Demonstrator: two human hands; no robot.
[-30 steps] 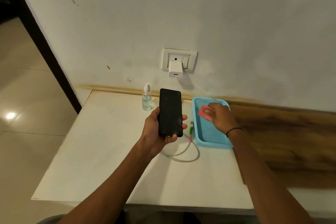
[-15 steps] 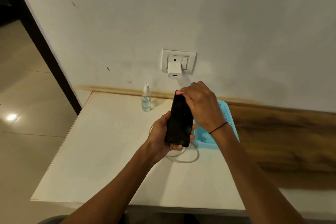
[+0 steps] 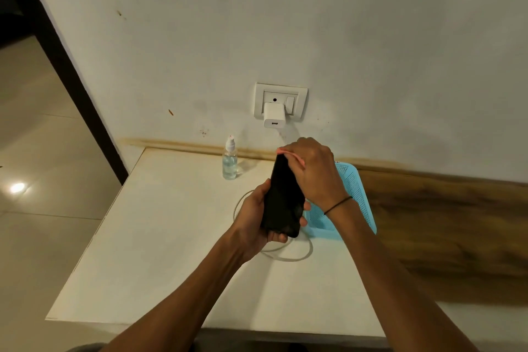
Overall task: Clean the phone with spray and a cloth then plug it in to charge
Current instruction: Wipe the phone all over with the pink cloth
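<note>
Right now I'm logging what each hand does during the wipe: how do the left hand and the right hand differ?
The left hand cradles the phone from below, at its lower end; the right hand sits at the phone's top edge. The left hand holds only the phone; the right hand pinches a pink cloth against it. Only the right wrist wears a thin black band. Both touch the phone.

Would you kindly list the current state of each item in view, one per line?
phone: screen dark, unplugged, gripped in the left hand.
pink cloth: pressed on the phone's top edge by the right hand.
spray bottle: upright on the table, untouched.
charger adapter: in the wall socket, no cable attached.
cable: loose on the table.
blue basket: on the table.
</note>
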